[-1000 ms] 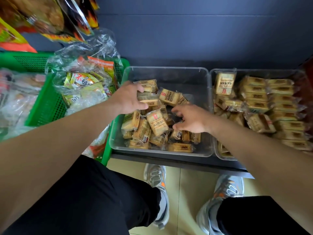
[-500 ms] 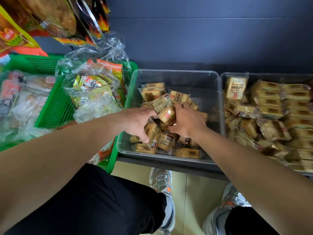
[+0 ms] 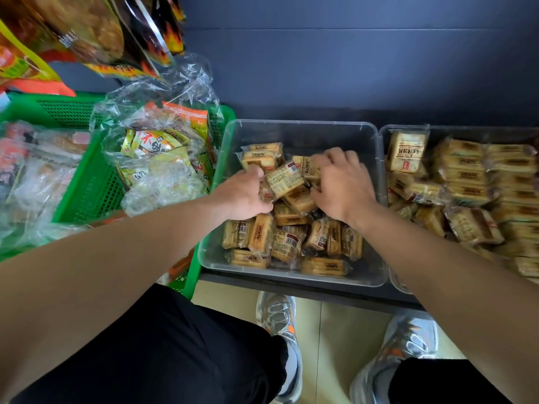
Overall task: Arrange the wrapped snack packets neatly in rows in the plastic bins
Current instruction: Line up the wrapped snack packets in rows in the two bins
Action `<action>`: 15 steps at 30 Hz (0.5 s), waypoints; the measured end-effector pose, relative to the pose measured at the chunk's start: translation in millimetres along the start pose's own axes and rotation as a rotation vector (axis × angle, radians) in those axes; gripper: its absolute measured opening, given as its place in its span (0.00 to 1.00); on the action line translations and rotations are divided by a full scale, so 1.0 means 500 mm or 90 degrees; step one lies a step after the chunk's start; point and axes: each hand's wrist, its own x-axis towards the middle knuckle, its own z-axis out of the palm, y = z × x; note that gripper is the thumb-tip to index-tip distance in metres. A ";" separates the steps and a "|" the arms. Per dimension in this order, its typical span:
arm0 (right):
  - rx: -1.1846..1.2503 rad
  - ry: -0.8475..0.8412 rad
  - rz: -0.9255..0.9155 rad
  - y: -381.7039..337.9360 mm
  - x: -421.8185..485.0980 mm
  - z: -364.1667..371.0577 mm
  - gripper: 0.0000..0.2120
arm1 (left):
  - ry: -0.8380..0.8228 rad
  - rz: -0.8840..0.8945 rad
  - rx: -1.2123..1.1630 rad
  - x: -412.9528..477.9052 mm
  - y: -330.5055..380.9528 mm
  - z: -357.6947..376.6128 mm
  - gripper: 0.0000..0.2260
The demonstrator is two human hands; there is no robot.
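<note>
Both hands are working in the middle bin (image 3: 294, 125), where the packets (image 3: 291, 240) are lying in a loose heap. The left hand (image 3: 245, 193) is pinching a packet (image 3: 284, 179), thumb on top. The right hand (image 3: 342, 188) is curling its grip over a second packet (image 3: 306, 166) just beside it. The wrappers look slick, so a quick tug could be toppling the heap or dragging neighbours askew. The right bin (image 3: 437, 129) is sitting fuller, with its rows partly formed.

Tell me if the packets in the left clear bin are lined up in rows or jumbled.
Jumbled. The snack packets in the left clear bin lie heaped at mixed angles, some flat, some on edge.
</note>
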 end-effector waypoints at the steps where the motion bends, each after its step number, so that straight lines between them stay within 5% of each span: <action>1: 0.026 -0.028 -0.041 -0.007 0.003 0.002 0.31 | -0.013 -0.001 -0.021 0.004 0.003 0.001 0.32; 5: 0.106 -0.135 -0.029 -0.035 0.034 0.016 0.31 | -0.005 0.032 -0.143 0.013 0.013 -0.009 0.31; 11: 0.040 -0.104 0.026 -0.047 0.069 0.013 0.32 | -0.027 0.080 -0.226 0.009 0.005 -0.044 0.25; 15: 0.342 -0.116 0.056 -0.010 0.079 -0.017 0.25 | -0.008 0.097 -0.093 0.004 -0.013 -0.058 0.19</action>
